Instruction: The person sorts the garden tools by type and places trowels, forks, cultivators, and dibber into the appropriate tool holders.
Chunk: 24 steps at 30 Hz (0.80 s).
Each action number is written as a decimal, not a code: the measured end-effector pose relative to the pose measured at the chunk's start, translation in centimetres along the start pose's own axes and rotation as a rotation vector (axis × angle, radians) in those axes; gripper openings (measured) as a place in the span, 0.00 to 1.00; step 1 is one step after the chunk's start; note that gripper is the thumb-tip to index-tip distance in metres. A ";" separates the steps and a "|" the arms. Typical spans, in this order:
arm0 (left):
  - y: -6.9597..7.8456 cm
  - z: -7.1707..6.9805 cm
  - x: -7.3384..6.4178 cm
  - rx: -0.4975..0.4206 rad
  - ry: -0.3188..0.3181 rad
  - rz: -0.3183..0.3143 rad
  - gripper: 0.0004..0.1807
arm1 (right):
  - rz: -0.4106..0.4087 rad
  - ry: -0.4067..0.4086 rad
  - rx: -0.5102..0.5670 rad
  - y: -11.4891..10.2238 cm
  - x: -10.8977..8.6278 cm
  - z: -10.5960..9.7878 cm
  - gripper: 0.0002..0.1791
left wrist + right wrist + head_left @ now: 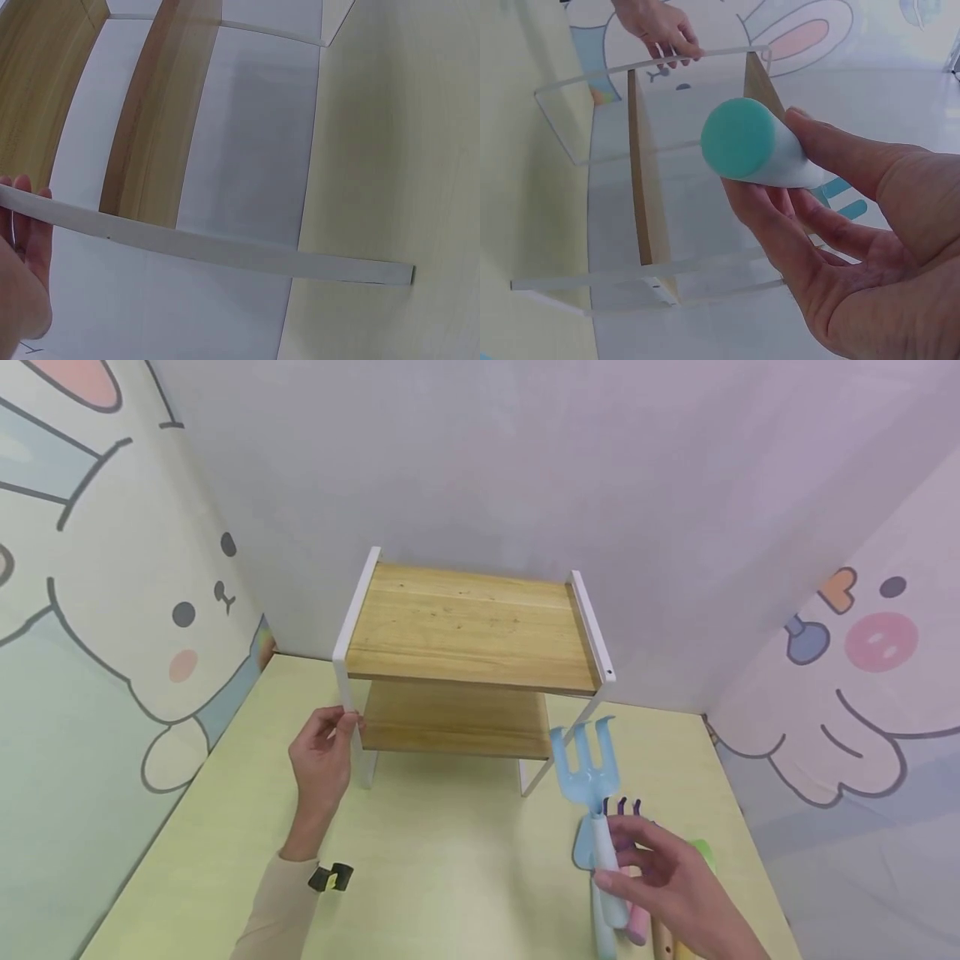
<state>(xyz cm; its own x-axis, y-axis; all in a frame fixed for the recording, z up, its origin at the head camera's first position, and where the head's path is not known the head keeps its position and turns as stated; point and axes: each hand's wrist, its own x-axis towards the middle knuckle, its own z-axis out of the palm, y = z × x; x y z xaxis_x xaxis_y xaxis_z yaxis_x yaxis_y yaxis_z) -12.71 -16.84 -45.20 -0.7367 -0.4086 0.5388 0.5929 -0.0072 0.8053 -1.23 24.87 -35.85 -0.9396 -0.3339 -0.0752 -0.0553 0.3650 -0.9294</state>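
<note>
Our right hand (663, 877) grips the fork (588, 785), our left hand (324, 760) the shelf (468, 627); loosened fingers could drop the fork onto the tools (637, 927) below.

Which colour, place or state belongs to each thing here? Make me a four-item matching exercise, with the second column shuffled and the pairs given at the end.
Things:
1. blue hand fork
2. left hand
3. upper shelf board
4. end cap of the fork's handle

Matches:
A. at the shelf's white left side frame
B. teal and round, facing the right wrist camera
C. held in the right hand
D. wooden, fixed between two white sides

Pairs: 1-C, 2-A, 3-D, 4-B
</note>
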 end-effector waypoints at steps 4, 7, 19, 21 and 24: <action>0.0 -0.1 -0.1 0.008 0.004 0.007 0.05 | 0.006 0.003 -0.033 -1.0 0.8 0.0 0.27; 0.0 -0.1 -0.1 -0.001 0.001 0.011 0.04 | 0.014 0.008 -0.050 -1.8 1.5 0.0 0.27; 0.0 0.0 -0.1 -0.029 -0.011 -0.004 0.08 | -0.134 -0.037 -0.001 -4.2 3.6 0.2 0.24; 0.0 0.0 -0.2 -0.020 -0.009 -0.010 0.07 | -0.137 -0.046 0.013 -4.5 4.0 0.3 0.24; -0.1 0.0 -0.2 0.002 -0.008 -0.012 0.06 | -0.119 -0.047 0.025 -5.0 4.5 0.4 0.24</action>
<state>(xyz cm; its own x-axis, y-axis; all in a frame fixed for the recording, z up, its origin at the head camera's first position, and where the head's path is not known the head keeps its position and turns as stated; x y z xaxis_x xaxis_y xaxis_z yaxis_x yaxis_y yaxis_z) -12.67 -16.74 -45.38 -0.7465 -0.4012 0.5309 0.5831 -0.0100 0.8123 -5.06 21.18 -31.69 -0.9099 -0.4143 0.0203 -0.1569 0.2984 -0.9415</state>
